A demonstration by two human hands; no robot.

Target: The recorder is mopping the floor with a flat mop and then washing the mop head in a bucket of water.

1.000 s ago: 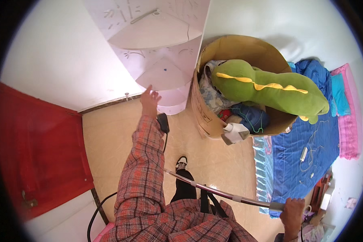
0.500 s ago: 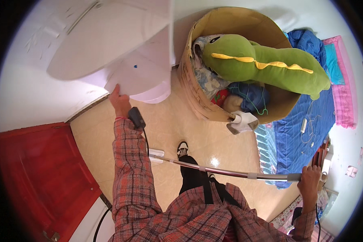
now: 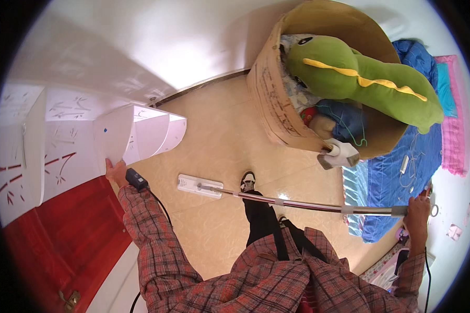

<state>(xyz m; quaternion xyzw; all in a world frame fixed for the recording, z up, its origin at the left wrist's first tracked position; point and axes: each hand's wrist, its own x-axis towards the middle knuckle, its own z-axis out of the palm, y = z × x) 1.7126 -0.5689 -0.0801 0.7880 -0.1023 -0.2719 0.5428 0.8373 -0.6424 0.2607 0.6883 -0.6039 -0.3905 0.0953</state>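
My left hand (image 3: 116,172) grips the lower edge of a white corner shelf unit (image 3: 108,136) with rounded shelves and a dark branch pattern, which stands at the left, swung out from the wall. On my left wrist sits a small black device (image 3: 136,179) with a cable. At the right, my right hand (image 3: 418,213) is closed round the grey grip of a flat mop, whose metal pole (image 3: 308,204) crosses in front of me. Its white flat head (image 3: 187,183) lies on the tiled floor, left of my shoe (image 3: 248,181).
A large round cardboard bin (image 3: 271,99) stands ahead, with a green plush dinosaur (image 3: 386,86), clothes and a hanger (image 3: 361,141) in it. A sock (image 3: 342,153) hangs on its rim. Beyond lies a bed with a blue cover (image 3: 389,180). A red door (image 3: 83,224) is at the left.
The shelf unit has moved left, away from the wall corner beside the bin, with my left hand on it. More floor and wall show there. The mop head appears farther ahead.
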